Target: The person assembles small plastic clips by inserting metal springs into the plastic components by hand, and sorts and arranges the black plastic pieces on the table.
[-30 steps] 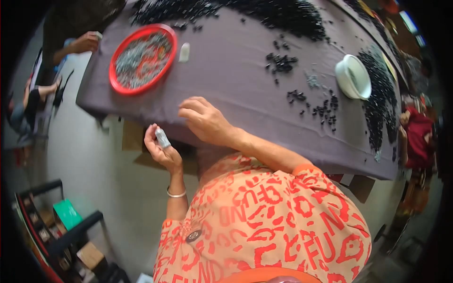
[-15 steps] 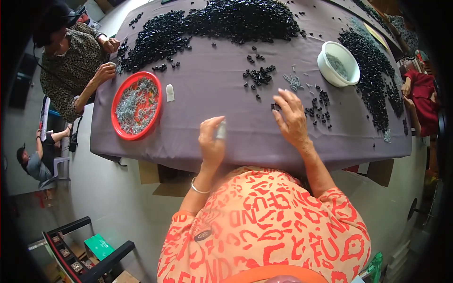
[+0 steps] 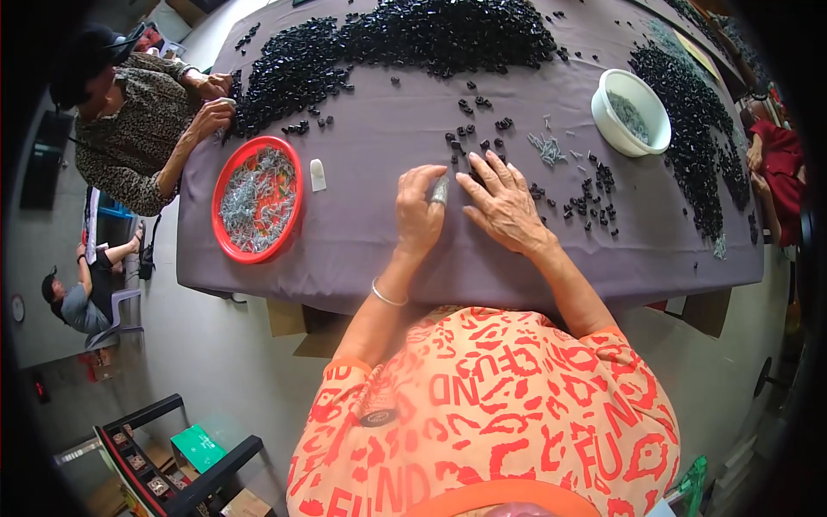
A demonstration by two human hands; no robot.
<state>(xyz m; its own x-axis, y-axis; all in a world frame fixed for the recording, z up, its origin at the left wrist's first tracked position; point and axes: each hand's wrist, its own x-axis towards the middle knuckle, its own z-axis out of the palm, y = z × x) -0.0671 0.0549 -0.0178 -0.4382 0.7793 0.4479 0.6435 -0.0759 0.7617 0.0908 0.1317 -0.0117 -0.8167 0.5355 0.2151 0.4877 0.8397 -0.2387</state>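
My right hand [image 3: 506, 207] lies palm down on the table with its fingers spread, touching a few small black plastic pieces [image 3: 472, 172] at its fingertips. Close beside it, my left hand [image 3: 419, 211] has its fingers curled in; whether anything is inside them is hidden. A grey cover [image 3: 440, 189] wraps one of its digits. Loose black pieces [image 3: 485, 144] lie scattered just beyond both hands, and more black pieces [image 3: 594, 202] are to the right. A little heap of thin grey pins [image 3: 547, 149] sits past my right hand.
A red round tray [image 3: 295, 207] of grey pins stands at left, a white finger cover [image 3: 319, 175] beside it. A white bowl [image 3: 606, 129] holds grey pins at right. Large black heaps [image 3: 448, 34] fill the far side. A co-worker [image 3: 142, 112] works at left; another person's red sleeve [image 3: 780, 181] shows right.
My left hand has moved right and farther onto the table. My right hand has shifted left and flattened. The small cluster of black pieces beyond them is more spread out.
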